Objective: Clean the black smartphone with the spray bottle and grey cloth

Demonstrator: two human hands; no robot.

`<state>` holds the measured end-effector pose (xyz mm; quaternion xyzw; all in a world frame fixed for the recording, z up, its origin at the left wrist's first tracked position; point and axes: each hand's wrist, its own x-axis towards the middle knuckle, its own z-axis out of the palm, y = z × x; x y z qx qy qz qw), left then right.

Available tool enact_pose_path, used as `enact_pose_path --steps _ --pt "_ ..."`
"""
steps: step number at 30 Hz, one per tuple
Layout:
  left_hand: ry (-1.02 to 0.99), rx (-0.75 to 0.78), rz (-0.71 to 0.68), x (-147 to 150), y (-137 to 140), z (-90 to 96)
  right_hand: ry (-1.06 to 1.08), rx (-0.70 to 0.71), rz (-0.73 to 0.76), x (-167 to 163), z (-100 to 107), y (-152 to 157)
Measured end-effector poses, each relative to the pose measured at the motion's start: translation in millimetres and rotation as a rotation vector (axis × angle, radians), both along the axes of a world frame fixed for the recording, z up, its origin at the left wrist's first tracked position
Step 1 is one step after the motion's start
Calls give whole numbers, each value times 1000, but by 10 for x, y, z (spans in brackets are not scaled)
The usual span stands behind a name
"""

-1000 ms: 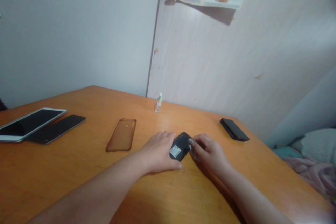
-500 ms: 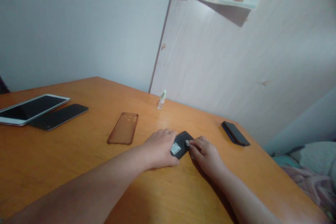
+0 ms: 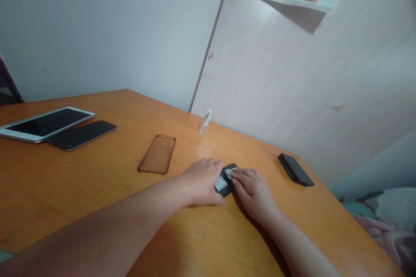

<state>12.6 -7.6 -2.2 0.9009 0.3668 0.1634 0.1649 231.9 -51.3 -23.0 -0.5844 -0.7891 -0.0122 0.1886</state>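
A black phone (image 3: 229, 187) with a white label on its back lies on the table, back side up. My left hand (image 3: 201, 184) is wrapped round its left edge, thumb at the near end, and holds it against the tabletop. Pinched in the fingers of my right hand (image 3: 255, 190) is a small white wad (image 3: 229, 173), like cotton or tissue, pressed on the upper part of the phone's back. The right fingers cover part of the wad and the phone's right edge.
A brown translucent phone case (image 3: 157, 154) lies left of my hands. Behind them stands a small clear bottle (image 3: 205, 121). A white tablet (image 3: 48, 122) and a dark phone (image 3: 82, 135) are at far left. A dark wallet-like case (image 3: 295, 169) rests near the table's right edge.
My right hand has shifted the white wad slightly up and left across the phone's back, and more of the wad shows. The left hand keeps its hold. The whole view has swung slightly.
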Motion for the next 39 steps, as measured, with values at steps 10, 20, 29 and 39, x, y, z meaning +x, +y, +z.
enact_pose_path --steps 10,20,29,39 --pt "-19 15 -9 1 -8 -12 -180 -217 -7 -107 109 -102" --pt "-38 34 -18 5 18 -61 -161 -277 77 -154 157 -146" --pt "-26 7 -12 -7 1 -7 -169 -282 11 -158 178 -177" --pt "-23 -2 -8 -2 9 -21 -185 -273 -15 -140 146 -196"
